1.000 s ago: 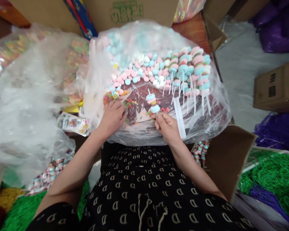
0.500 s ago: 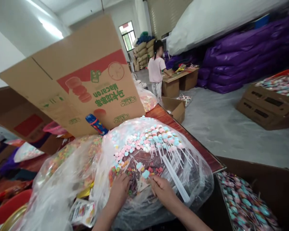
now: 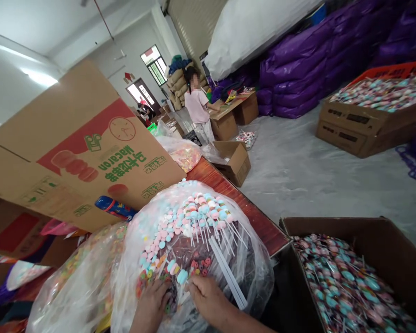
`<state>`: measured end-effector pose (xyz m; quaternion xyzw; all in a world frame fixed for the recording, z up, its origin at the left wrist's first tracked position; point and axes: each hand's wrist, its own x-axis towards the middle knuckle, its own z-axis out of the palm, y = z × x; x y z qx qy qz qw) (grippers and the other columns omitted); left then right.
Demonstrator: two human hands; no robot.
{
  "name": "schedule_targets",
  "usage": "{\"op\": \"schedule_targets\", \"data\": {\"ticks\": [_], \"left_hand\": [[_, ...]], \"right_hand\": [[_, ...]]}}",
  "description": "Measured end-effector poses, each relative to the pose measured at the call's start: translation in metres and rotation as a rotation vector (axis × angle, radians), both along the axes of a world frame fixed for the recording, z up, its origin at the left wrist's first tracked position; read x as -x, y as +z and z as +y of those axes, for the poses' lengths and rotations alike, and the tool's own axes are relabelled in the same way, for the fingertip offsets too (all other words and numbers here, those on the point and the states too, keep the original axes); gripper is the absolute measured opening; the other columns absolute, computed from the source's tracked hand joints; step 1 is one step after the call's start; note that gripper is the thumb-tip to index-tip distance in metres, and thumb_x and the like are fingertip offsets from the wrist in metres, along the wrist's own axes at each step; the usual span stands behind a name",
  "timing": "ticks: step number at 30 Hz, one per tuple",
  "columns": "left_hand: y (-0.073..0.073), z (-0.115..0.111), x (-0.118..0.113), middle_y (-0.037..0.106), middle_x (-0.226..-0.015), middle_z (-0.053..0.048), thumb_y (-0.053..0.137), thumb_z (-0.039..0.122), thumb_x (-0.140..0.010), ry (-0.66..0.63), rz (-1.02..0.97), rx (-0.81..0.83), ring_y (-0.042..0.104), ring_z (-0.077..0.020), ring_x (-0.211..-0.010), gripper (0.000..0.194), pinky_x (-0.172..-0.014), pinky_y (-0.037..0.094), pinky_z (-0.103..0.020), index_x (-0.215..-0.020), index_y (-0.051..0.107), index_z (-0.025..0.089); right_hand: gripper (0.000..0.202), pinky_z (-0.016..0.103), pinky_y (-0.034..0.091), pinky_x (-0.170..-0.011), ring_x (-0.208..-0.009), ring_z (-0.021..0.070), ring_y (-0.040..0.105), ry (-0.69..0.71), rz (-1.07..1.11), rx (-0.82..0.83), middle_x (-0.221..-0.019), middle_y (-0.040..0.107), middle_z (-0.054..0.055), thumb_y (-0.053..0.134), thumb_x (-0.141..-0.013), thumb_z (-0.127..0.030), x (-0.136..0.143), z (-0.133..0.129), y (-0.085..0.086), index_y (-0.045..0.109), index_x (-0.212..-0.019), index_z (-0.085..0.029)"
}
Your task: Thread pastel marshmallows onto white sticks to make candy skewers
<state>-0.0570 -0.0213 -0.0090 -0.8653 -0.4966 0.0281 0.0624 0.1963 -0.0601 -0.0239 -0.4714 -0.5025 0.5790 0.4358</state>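
Head view: right hand (image 3: pixel 208 296) pinches a light, brittle candy skewer (image 3: pixel 180 280) by its thin stick; left hand's (image 3: pixel 154 300) fingers curl at nine o'clock.

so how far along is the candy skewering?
Done: a row of finished skewers lies on the plastic sheet, and the box at right holds many more. In hand: right hand holds a part-filled stick; left hand is among small ring candies. Left: loose pastel candies and bare sticks.

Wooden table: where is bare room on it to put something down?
Only a bare strip of the wooden table shows, between the candy bag and the open box. Around the left hand and right hand it is crowded.
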Motion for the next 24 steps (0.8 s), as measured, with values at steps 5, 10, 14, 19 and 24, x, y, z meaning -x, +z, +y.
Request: {"op": "schedule_targets", "data": {"ticks": [5, 10, 14, 19, 24], "left_hand": [[0.007, -0.002, -0.003, 0.084, -0.11, -0.01, 0.06, 0.016, -0.095, 0.035, 0.043, 0.054, 0.079, -0.0315, -0.105, 0.03, -0.102, 0.059, -0.052, -0.109, 0.084, 0.025], [0.014, -0.005, -0.008, 0.084, -0.112, -0.008, 0.062, 0.015, -0.091, 0.089, 0.06, 0.101, 0.078, -0.0319, -0.112, 0.031, -0.112, 0.053, -0.053, -0.11, 0.083, 0.026], [0.024, -0.002, -0.017, 0.083, -0.111, -0.009, 0.056, 0.014, -0.09, 0.175, 0.069, 0.208, 0.075, -0.0313, -0.115, 0.032, -0.114, 0.049, -0.051, -0.109, 0.079, 0.024], [0.034, 0.005, -0.021, 0.08, -0.103, -0.009, 0.055, 0.02, -0.088, 0.22, 0.029, 0.369, 0.073, -0.0314, -0.109, 0.017, -0.102, 0.05, -0.046, -0.093, 0.071, 0.022], [0.029, 0.006, -0.019, 0.077, -0.089, -0.009, 0.059, 0.028, -0.086, 0.29, -0.182, 0.333, 0.072, -0.0313, -0.095, 0.009, -0.09, 0.052, -0.043, -0.079, 0.062, 0.022]], "right_hand": [[0.028, 0.028, 0.029, -0.067, -0.072, 0.0134, 0.048, 0.063, 0.022, 0.02, -0.069, 0.045, -0.005, 0.051, -0.096, -0.011, -0.001, 0.001, 0.002, 0.043, -0.071, -0.021], [0.027, 0.028, 0.029, -0.068, -0.072, 0.0138, 0.048, 0.068, 0.039, -0.001, -0.069, 0.046, -0.005, 0.051, -0.096, -0.01, -0.001, 0.001, 0.0, 0.045, -0.072, -0.021], [0.028, 0.028, 0.028, -0.066, -0.069, 0.0138, 0.046, 0.046, 0.05, -0.021, -0.066, 0.044, -0.005, 0.048, -0.096, -0.008, -0.001, 0.0, -0.003, 0.045, -0.071, -0.022], [0.028, 0.029, 0.028, -0.064, -0.063, 0.0133, 0.042, 0.027, 0.073, -0.047, -0.063, 0.04, -0.006, 0.048, -0.097, -0.011, -0.001, -0.002, -0.005, 0.045, -0.071, -0.023], [0.025, 0.029, 0.03, -0.064, -0.062, 0.0142, 0.044, 0.009, 0.039, -0.052, -0.061, 0.04, -0.006, 0.047, -0.097, -0.017, -0.003, -0.002, -0.008, 0.049, -0.073, -0.023]]}}
